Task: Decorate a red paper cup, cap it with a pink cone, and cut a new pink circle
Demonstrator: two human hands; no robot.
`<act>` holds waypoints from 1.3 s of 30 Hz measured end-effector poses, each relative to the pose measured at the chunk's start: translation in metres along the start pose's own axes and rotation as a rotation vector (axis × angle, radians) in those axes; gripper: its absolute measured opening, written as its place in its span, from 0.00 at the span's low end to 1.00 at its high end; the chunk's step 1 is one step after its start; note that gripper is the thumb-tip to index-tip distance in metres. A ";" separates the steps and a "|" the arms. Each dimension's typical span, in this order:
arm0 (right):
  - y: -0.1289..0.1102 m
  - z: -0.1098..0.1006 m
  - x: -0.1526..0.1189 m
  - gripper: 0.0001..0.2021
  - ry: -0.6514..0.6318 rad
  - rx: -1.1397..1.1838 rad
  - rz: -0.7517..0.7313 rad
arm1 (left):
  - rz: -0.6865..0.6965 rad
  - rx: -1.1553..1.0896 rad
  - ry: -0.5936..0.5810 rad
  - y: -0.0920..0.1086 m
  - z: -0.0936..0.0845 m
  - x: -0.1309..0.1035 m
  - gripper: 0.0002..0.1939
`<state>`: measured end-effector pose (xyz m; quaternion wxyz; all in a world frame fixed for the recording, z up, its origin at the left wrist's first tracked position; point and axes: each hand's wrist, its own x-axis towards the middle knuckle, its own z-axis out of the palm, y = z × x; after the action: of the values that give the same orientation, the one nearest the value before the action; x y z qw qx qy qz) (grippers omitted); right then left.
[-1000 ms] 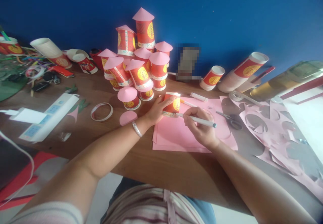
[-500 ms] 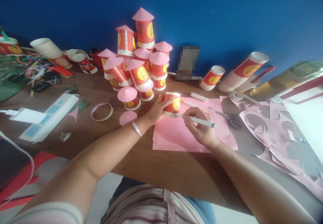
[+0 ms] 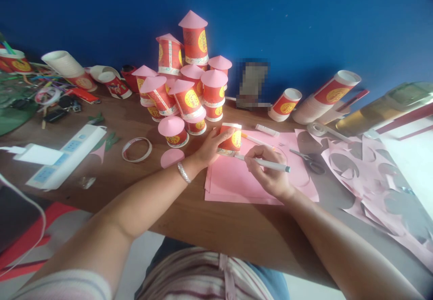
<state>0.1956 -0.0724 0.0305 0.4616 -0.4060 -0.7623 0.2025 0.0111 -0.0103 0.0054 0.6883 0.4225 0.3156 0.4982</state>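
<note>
My left hand (image 3: 214,146) is closed round a red paper cup (image 3: 236,141) with a yellow round print, its white band facing me at the bottom. In my right hand (image 3: 269,169) is a white marker pen (image 3: 274,165), its tip at or close to that white band. Both hands are over a stack of pink paper sheets (image 3: 233,185). Left of the cup stand several red cups with pink cone tops (image 3: 187,101), some stacked on others. A pink paper disc (image 3: 172,158) lies beside my left wrist.
Scissors (image 3: 309,160), an orange pen (image 3: 259,140) and a white tube (image 3: 267,130) lie right of the hands. Pink paper offcuts (image 3: 365,173) spread farther right. Stacked paper cups (image 3: 326,97) lean by the blue wall. A power strip (image 3: 67,155) and cut ring (image 3: 136,150) are left.
The marker and my right fingers have shifted very slightly to the right. My left hand keeps its hold on the paper cup.
</note>
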 end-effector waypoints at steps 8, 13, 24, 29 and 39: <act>0.001 0.001 -0.001 0.05 -0.002 -0.025 0.023 | -0.012 -0.033 -0.032 -0.001 -0.002 0.002 0.19; 0.000 0.000 -0.001 0.06 0.003 -0.041 0.030 | 0.018 -0.039 -0.006 -0.001 -0.001 0.001 0.19; 0.001 0.006 -0.003 0.06 0.001 -0.023 0.008 | 0.047 -0.056 0.000 0.003 0.004 0.001 0.17; 0.003 0.007 -0.004 0.05 -0.003 -0.023 0.013 | 0.064 -0.042 0.007 0.002 0.004 0.000 0.18; 0.003 0.009 -0.004 0.05 0.021 -0.054 -0.015 | 0.048 -0.009 0.008 0.001 0.002 0.001 0.21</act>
<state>0.1904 -0.0729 0.0217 0.4597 -0.4148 -0.7657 0.1742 0.0129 -0.0094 0.0068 0.6768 0.4249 0.3061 0.5175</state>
